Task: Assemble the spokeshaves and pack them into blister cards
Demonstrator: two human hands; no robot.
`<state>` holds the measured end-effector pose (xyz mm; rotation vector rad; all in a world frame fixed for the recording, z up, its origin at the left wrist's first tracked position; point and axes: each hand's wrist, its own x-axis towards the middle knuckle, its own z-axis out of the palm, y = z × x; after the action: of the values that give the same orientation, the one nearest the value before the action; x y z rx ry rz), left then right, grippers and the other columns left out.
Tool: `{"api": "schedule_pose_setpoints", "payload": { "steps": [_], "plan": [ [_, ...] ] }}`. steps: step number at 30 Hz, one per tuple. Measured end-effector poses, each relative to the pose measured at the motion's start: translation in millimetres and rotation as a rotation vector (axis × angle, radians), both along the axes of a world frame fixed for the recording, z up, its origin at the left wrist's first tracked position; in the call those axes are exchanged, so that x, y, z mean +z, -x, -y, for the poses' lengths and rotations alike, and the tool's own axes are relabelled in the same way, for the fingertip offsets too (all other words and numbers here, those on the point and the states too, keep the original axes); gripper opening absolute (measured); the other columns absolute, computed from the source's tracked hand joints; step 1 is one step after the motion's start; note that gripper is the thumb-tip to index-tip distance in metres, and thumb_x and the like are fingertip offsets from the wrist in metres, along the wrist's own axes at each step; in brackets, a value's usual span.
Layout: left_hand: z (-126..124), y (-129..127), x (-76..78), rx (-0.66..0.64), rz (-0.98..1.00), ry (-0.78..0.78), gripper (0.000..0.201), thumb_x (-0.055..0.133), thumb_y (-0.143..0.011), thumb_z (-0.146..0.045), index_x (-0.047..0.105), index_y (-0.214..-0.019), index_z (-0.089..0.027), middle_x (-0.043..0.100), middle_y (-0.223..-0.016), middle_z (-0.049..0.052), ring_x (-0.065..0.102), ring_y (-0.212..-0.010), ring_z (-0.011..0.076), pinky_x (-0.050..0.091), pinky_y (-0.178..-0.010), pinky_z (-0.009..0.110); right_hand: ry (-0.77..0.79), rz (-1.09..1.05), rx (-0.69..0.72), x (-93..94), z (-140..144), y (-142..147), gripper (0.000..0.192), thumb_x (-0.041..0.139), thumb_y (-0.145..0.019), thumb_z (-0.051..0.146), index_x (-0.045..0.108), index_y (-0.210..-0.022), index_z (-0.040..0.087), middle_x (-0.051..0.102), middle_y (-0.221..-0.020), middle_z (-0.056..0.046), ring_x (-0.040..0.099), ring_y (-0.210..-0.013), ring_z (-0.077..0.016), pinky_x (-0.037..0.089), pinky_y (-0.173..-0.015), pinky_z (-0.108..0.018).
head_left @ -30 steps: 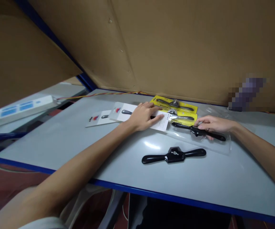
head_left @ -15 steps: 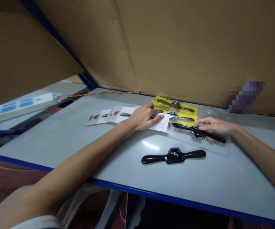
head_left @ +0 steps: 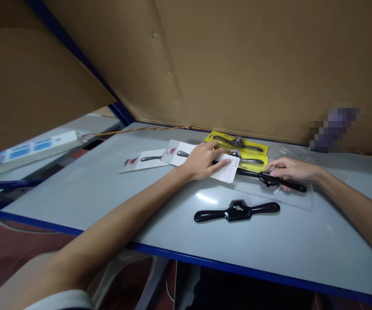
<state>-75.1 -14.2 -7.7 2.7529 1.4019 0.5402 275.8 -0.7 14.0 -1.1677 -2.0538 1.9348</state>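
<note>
White card (head_left: 229, 173) under flat left hand (head_left: 203, 160); right hand (head_left: 287, 169) grips black tool (head_left: 271, 180).

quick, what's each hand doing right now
left hand: open, flat on the white card
right hand: fingers curled on the black spokeshave in its clear sleeve; firm grip cannot be told
</note>
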Motion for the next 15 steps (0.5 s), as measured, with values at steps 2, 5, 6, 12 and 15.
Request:
{"api": "schedule_pose_setpoints", "payload": {
  "steps": [2, 5, 6, 12, 15],
  "plan": [
    [3.6, -11.4, -0.9, 0.01, 0.016, -0.016, 0.074, 0.027, -0.107, -0.07, 0.07, -0.141, -0.021, 0.064, -0.113, 0.014, 0.062, -0.101, 0.0302, 0.051, -0.096, 0.048, 0.01, -0.014, -0.006, -0.7, -0.1, 0.6, 0.054, 0.08, -0.087, 0.06, 0.067, -0.118, 0.017, 0.074, -0.083, -0.004, 0.064, -0.048, -0.0111, 0.053, -0.046, -0.024],
    [6.0, -28.9, -1.4, -0.014, 0.031, -0.034, 0.075, 0.028, -0.106, -0.072, 0.068, -0.141, -0.02, 0.062, -0.116, 0.014, 0.061, -0.1, 0.0295, 0.051, -0.095, 0.046, 0.037, -0.022, -0.016, -2.5, -0.8, 0.7, 0.055, 0.081, -0.086, 0.059, 0.066, -0.117, 0.017, 0.074, -0.082, -0.004, 0.063, -0.047, -0.0117, 0.051, -0.043, -0.024],
    [5.5, -34.0, -1.1, -0.029, 0.028, -0.038, 0.076, 0.028, -0.106, -0.073, 0.069, -0.139, -0.018, 0.062, -0.116, 0.015, 0.061, -0.1, 0.0295, 0.051, -0.094, 0.046, 0.046, -0.029, -0.019, -3.4, -1.3, 0.4, 0.055, 0.081, -0.085, 0.058, 0.065, -0.117, 0.017, 0.074, -0.081, -0.004, 0.063, -0.046, -0.012, 0.05, -0.042, -0.024],
    [-8.3, -56.8, 6.7, -0.14, -0.09, -0.049, 0.075, 0.03, -0.105, -0.076, 0.07, -0.117, -0.014, 0.064, -0.109, 0.016, 0.057, -0.104, 0.032, 0.046, -0.093, 0.045, 0.062, -0.12, -0.038, -15.5, -6.8, -2.6, 0.047, 0.075, -0.09, 0.056, 0.062, -0.115, 0.019, 0.073, -0.076, -0.002, 0.063, -0.045, -0.0138, 0.049, -0.039, -0.024],
    [-15.2, -73.9, 14.9, -0.21, -0.158, -0.037, 0.07, 0.034, -0.104, -0.075, 0.07, -0.113, -0.016, 0.065, -0.109, 0.015, 0.056, -0.106, 0.0324, 0.043, -0.093, 0.044, 0.139, -0.232, -0.077, -25.1, -9.3, -1.8, 0.039, 0.059, -0.099, 0.058, 0.06, -0.109, 0.02, 0.073, -0.076, -0.004, 0.06, -0.043, -0.0146, 0.048, -0.037, -0.026]
  ]
}}
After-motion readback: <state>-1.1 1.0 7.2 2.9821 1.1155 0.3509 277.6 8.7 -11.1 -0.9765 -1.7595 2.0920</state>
